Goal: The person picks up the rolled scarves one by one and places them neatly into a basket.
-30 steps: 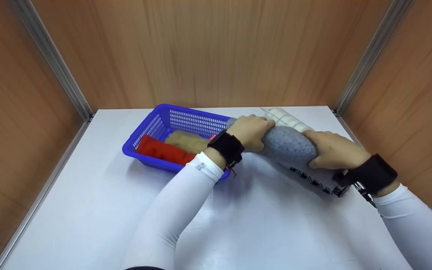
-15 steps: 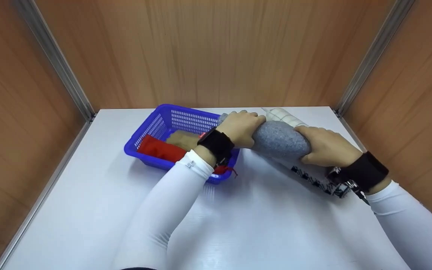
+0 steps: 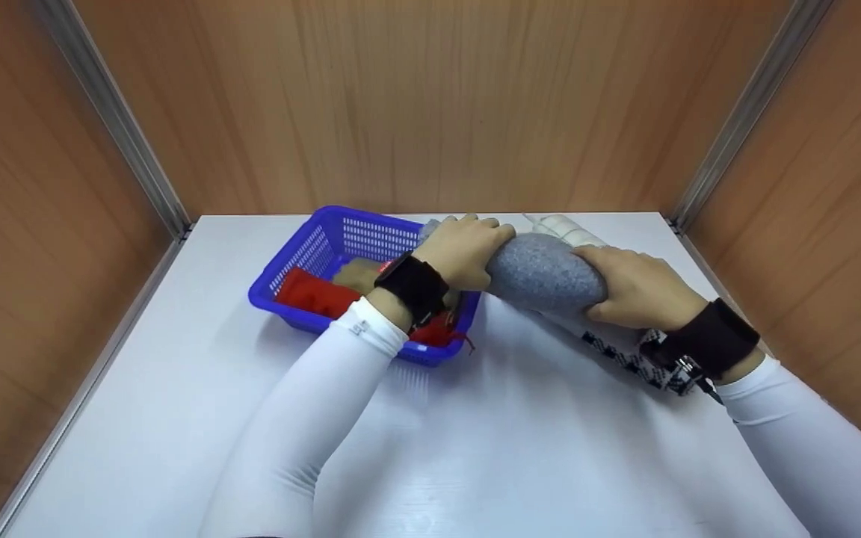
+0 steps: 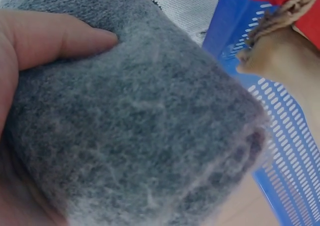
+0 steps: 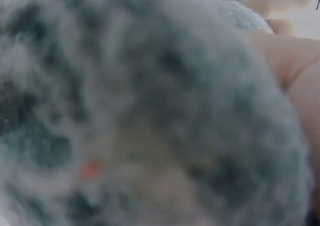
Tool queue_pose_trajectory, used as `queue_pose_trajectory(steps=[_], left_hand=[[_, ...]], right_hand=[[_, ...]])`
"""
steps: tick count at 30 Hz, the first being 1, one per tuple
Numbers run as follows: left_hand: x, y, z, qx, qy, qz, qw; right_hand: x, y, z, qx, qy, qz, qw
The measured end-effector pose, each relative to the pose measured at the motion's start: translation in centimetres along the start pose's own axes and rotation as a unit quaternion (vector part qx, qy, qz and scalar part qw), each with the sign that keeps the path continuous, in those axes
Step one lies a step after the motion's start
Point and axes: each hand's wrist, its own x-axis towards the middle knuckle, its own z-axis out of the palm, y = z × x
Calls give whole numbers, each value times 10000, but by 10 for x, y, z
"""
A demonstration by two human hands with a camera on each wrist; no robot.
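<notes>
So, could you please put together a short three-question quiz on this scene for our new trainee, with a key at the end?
1. What do the left hand and the right hand both hold?
A) the tan bundle
B) the grey roll
C) the white checked roll
2. True or false: the red bundle lies inside the blue basket.
3. In the head view, does the black-patterned cloth lie to the left or to the right of the blue basket?

Key: 1. B; 2. True; 3. Right.
</notes>
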Motion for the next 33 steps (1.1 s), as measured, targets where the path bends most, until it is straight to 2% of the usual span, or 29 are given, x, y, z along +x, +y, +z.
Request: queue_pose_trajectory(steps=[15,21,28,33], left_hand=[[-15,-15,-6,237,166,-1,9996],[-23,-22,-6,193,86,-117,9997],[-31,-29,-4,191,233,-167,9994],[-38,-36,-7,115,181,-257,9994]], right_hand=[[12,-10,4,92,83,-107,9999],[19,-15,6,131,101,-201,9997],[25,-21,8,10,154,-233,9996],[31,-27,8,42,125,-284,9995]])
